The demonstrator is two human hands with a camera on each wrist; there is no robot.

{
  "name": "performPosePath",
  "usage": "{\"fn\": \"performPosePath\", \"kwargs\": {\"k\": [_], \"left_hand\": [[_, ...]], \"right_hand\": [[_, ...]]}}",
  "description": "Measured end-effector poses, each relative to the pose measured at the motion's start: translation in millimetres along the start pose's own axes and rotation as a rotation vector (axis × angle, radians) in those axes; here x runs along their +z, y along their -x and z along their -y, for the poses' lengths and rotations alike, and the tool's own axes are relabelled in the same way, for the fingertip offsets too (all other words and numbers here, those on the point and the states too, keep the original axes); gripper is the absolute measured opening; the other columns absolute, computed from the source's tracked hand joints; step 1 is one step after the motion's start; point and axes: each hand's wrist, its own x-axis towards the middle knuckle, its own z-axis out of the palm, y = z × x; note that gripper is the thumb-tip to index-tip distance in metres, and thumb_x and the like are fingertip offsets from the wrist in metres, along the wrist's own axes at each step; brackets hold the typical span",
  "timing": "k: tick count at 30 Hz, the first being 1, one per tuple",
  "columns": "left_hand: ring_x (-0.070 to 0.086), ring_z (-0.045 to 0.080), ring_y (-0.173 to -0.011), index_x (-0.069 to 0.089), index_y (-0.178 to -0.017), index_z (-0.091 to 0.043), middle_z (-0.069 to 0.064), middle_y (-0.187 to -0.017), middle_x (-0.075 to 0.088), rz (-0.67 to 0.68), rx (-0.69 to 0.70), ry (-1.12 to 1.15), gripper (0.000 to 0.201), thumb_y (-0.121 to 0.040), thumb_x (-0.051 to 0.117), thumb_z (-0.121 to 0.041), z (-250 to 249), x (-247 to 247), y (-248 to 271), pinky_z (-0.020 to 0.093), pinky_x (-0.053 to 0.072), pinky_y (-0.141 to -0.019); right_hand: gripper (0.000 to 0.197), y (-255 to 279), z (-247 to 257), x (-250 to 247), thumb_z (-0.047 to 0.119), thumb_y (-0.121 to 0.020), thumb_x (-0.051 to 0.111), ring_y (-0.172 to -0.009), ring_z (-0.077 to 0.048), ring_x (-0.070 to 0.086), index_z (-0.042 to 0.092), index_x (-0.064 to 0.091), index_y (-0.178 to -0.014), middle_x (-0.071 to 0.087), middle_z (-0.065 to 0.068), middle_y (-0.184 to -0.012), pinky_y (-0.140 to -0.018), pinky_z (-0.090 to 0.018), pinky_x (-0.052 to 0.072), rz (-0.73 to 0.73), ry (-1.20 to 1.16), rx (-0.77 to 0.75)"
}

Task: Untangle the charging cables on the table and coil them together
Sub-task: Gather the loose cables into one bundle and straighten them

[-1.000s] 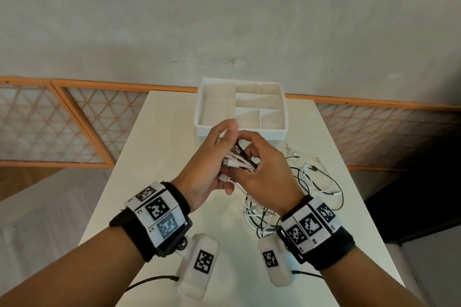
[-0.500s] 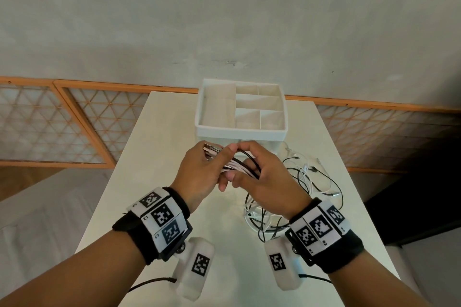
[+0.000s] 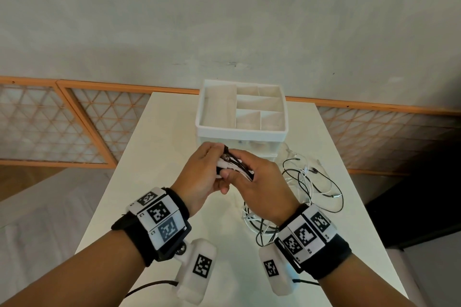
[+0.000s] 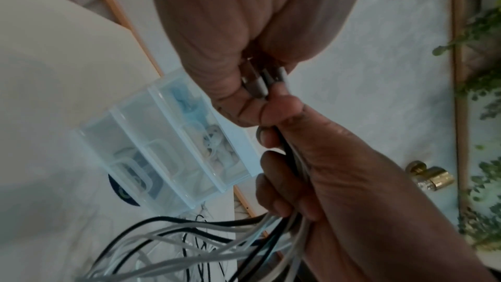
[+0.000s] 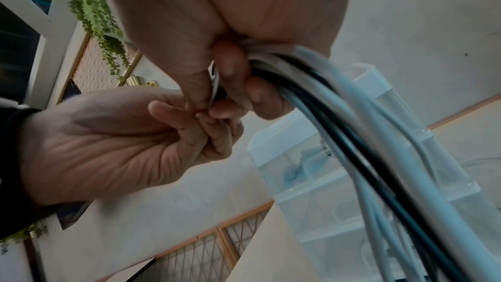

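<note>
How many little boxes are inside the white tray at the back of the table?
5 in the organizer tray: one tall at left, two at the far right, one wide in the middle right, one near right. Its near wall may hide part.

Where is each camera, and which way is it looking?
Head: worn up high, looking down at both forearms, the left hand, the right hand and the table.
Left wrist: looks along the left hand at the cables it pinches.
Right wrist: looks along the right hand gripping the cables.
All three share the hands, cables and drawer organizer.
</note>
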Motion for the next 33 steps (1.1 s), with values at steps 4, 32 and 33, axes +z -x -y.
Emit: {"fn": "performPosePath", "kwargs": {"k": [4, 32, 33], "left_hand": [[0.053, 0.020, -0.056, 0.054, -0.107, -0.017, 0.017, -0.081, 0.063, 0.058, 0.088, -0.062, 0.016, -0.105, 0.044, -0.029, -3, -1, 5, 0.030, 0.044, -0.046], [0.067, 0.012, -0.091, 0.063, -0.112, -0.028, -0.006, -0.099, 0.072, 0.102, 0.260, -0.944, 0.059, -0.088, 0.031, -0.071, -22, -9, 6, 0.024, 0.048, -0.079], [0.068, 0.013, -0.080, 0.066, -0.101, -0.027, -0.005, -0.085, 0.073, 0.154, 0.251, -0.984, 0.063, -0.090, 0.024, -0.072, -20, -2, 7, 0.027, 0.050, -0.073]], "right_hand": [[0.032, -3, -2, 0, 0.022, -0.095, 0.068, -0.090, -0.008, 0.070, 0.024, 0.064, -0.126, 0.076, 0.008, -0.096, -0.084, -0.026, 0.054, 0.043, 0.016, 0.038], [0.006, -14, -3, -10, 0.012, -0.084, 0.073, -0.064, 0.000, 0.061, 0.017, 0.074, -0.086, 0.073, 0.009, -0.077, -0.064, -0.015, 0.046, 0.169, 0.251, 0.012], [0.011, -16, 0, -11, 0.007, -0.082, 0.072, -0.066, -0.002, 0.064, 0.017, 0.070, -0.087, 0.073, 0.008, -0.077, -0.064, -0.018, 0.049, 0.126, 0.225, -0.019]]}}
